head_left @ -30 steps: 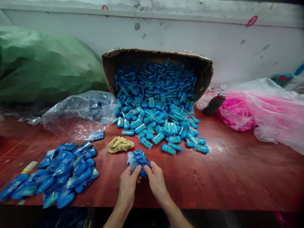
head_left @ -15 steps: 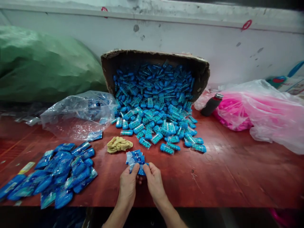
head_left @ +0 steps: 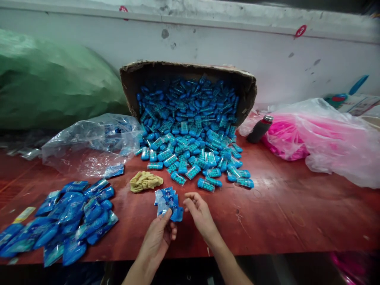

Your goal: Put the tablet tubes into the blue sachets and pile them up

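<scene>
My left hand point(head_left: 160, 233) pinches a small flat blue plastic packet point(head_left: 177, 215) between thumb and fingers, low over the table's front part. Just beyond it lies a little stack of flat blue-and-white printed packets point(head_left: 162, 195), partly overlapped by the held one. My right hand point(head_left: 199, 213) hovers to the right of the packet, apart from it, with thumb and forefinger slightly spread and nothing seen between them. Past both hands, clear containers with blue ends and turquoise beads point(head_left: 192, 171) spill from a cardboard box point(head_left: 190, 67) on its side.
Filled blue packets point(head_left: 71, 209) are heaped at the left. A crumpled yellow cloth point(head_left: 146, 181) and a clear plastic bag point(head_left: 89, 146) lie behind. A dark bottle point(head_left: 259, 130) and a bag of pink items point(head_left: 285, 136) stand at the right, a green sack point(head_left: 56, 83) at back left.
My right hand has let go of the blue packet and moved off to the right. My left hand keeps its hold. The whole view has shifted slightly.
</scene>
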Action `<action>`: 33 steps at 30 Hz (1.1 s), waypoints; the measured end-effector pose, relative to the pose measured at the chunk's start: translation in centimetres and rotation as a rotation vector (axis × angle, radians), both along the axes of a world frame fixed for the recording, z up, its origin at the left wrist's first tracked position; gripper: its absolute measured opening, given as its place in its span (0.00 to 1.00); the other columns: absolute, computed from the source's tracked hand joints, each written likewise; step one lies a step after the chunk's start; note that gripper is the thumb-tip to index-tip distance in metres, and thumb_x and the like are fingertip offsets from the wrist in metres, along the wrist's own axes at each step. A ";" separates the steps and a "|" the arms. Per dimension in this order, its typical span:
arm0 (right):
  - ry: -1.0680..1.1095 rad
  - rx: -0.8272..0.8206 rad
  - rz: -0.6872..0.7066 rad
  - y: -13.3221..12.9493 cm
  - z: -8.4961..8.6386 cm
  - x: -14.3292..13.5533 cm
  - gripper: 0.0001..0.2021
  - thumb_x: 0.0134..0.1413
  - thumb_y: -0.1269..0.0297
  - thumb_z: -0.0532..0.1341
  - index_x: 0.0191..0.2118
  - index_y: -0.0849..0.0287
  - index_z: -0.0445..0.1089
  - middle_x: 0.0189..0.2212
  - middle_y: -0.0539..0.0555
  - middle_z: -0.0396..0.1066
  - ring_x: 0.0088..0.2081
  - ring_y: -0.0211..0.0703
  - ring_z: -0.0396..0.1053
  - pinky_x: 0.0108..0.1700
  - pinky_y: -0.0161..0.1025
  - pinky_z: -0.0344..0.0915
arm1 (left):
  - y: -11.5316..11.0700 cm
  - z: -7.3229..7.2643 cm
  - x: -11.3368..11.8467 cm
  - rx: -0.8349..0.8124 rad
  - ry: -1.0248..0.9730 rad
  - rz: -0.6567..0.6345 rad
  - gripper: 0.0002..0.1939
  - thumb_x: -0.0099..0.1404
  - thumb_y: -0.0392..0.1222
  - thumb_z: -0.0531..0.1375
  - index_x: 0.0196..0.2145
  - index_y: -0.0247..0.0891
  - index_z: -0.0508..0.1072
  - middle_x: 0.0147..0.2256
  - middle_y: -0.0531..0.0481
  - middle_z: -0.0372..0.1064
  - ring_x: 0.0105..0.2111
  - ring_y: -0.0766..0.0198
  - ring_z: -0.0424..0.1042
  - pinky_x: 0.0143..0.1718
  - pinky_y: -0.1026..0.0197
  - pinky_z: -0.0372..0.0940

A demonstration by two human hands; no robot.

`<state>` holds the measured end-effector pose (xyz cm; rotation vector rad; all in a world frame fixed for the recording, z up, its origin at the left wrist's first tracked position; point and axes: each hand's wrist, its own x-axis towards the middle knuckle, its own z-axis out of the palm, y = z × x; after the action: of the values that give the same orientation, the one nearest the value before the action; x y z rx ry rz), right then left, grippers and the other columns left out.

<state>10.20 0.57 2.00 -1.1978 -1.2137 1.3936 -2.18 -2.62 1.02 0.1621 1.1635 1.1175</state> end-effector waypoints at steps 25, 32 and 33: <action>0.052 0.042 0.051 -2.2 -0.3 -0.3 0.19 0.50 0.73 0.52 0.49 0.54 0.58 0.22 0.44 0.58 0.21 0.32 0.59 0.23 0.29 0.58 | -0.4 0.4 0.3 0.169 0.307 -0.031 0.16 0.42 0.49 0.66 0.20 0.34 0.70 0.14 0.56 0.64 0.15 0.71 0.61 0.17 0.68 0.57; -0.784 0.320 0.300 2.4 1.6 3.7 0.17 0.52 0.67 0.57 0.49 0.53 0.62 0.40 0.52 0.66 0.39 0.40 0.66 0.39 0.34 0.63 | -0.8 0.5 0.1 0.011 0.004 -0.024 0.12 0.45 0.43 0.66 0.21 0.35 0.67 0.13 0.55 0.63 0.15 0.70 0.62 0.14 0.69 0.56; -1.049 0.316 0.226 3.4 1.5 4.0 0.18 0.52 0.67 0.57 0.50 0.53 0.61 0.43 0.53 0.65 0.42 0.42 0.65 0.40 0.35 0.62 | -0.9 0.5 0.1 -0.007 -0.012 -0.007 0.12 0.46 0.42 0.66 0.21 0.35 0.66 0.13 0.55 0.62 0.14 0.70 0.62 0.14 0.69 0.57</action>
<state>14.22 4.01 3.53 -1.6407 -2.2337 0.6085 -2.06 -3.51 1.48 0.1538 1.1552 1.1072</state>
